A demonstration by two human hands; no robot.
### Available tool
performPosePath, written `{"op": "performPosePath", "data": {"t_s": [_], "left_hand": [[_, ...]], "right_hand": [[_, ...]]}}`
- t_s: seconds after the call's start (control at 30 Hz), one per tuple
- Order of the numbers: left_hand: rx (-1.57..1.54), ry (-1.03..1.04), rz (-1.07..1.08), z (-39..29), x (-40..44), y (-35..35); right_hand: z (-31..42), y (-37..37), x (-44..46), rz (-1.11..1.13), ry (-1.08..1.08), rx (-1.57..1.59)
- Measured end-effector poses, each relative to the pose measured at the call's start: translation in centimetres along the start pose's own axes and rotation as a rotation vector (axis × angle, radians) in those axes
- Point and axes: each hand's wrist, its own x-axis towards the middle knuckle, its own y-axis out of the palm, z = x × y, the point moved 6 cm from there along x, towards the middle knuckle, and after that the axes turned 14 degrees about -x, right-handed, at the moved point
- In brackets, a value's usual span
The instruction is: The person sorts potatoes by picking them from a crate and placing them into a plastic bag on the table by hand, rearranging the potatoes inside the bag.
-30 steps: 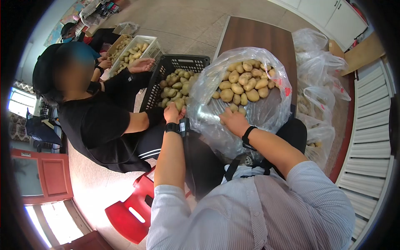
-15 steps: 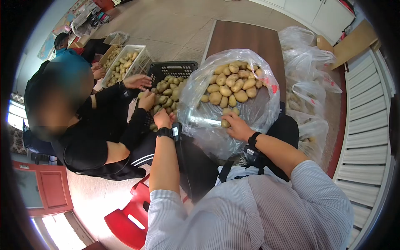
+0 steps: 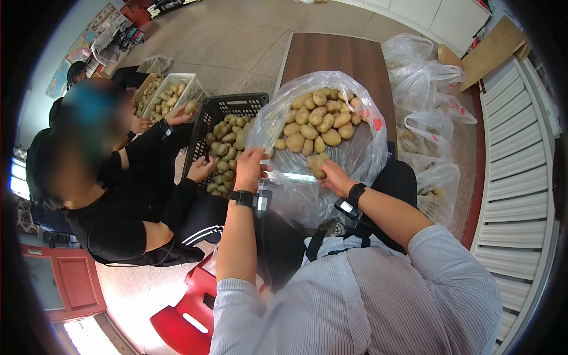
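My right hand [image 3: 336, 179] is closed around a potato [image 3: 316, 166] over the near part of a clear plastic bag [image 3: 370, 157]. Many potatoes [image 3: 319, 121] lie heaped in the far part of this bag. At the bag's left rim is my left hand [image 3: 251, 168], fingers bent and apart, with no potato showing in them; the palm is hidden. Left of it stands a black crate [image 3: 236, 102] with darker-looking potatoes [image 3: 225, 151]. A co-worker's hand [image 3: 201, 169] reaches to this crate's side, and another hand [image 3: 179, 113] holds up a potato [image 3: 191, 107].
A brown table [image 3: 334, 53] stands beyond the bag. Several filled plastic bags [image 3: 429, 139] line the floor at right, beside a white radiator [image 3: 515, 177]. White crates [image 3: 192, 87] of potatoes stand at far left. Co-workers sit at left; a red stool [image 3: 183, 319] is below.
My left hand has moved right, from the black crate to the bag's rim. My right hand still holds a potato, now slightly raised. A co-worker's hand has lifted a potato away from the crate.
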Motion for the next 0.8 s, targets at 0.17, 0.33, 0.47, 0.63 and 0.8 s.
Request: {"op": "performPosePath", "data": {"t_s": [0.17,0.33,0.47,0.63,0.8], "left_hand": [[0.102,-0.123,0.095,0.8,-0.4,1.7],[0.081,-0.257,0.170,1.6,-0.7,2.5],[0.039,-0.288,0.292,1.5,-0.6,3.1],[-0.026,-0.240,0.311,1.3,-0.2,2.5],[-0.207,-0.089,0.163,0.4,1.0,0.8]], "right_hand": [[7.6,2.5,-1.4,0.130,-0.046,0.125],[15.3,5.1,-2.4,0.198,-0.012,0.072],[17.2,5.4,-1.6,0.093,-0.296,-0.080],[17.9,3.8,-2.2,-0.204,-0.431,-0.337],[13.6,2.4,-1.2,-0.151,-0.430,-0.749]]}}
